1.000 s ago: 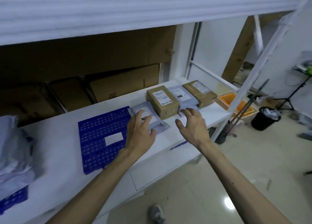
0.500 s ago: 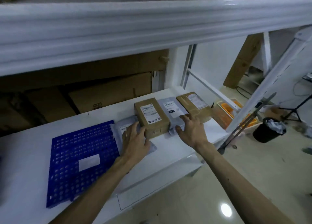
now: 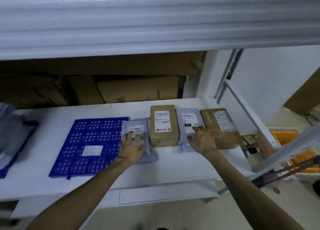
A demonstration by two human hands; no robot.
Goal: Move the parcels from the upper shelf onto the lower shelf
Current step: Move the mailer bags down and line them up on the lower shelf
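From the head view, five parcels lie in a row on the lower shelf (image 3: 43,183), under the front edge of the upper shelf (image 3: 155,21). From left to right they are one blue mailer (image 3: 90,143), one grey mailer (image 3: 136,125), one brown box (image 3: 163,125), a second grey mailer (image 3: 187,118) and a second brown box (image 3: 220,124).

My left hand (image 3: 132,145) rests flat on the first grey mailer, its grip apart and fingers straight. My right hand (image 3: 202,140) touches the second grey mailer's near end with fingers spread, clamped on nothing.

A heap of bags (image 3: 12,132) sits at the far left, too blurred to count. Cardboard cartons (image 3: 138,89) stand behind.
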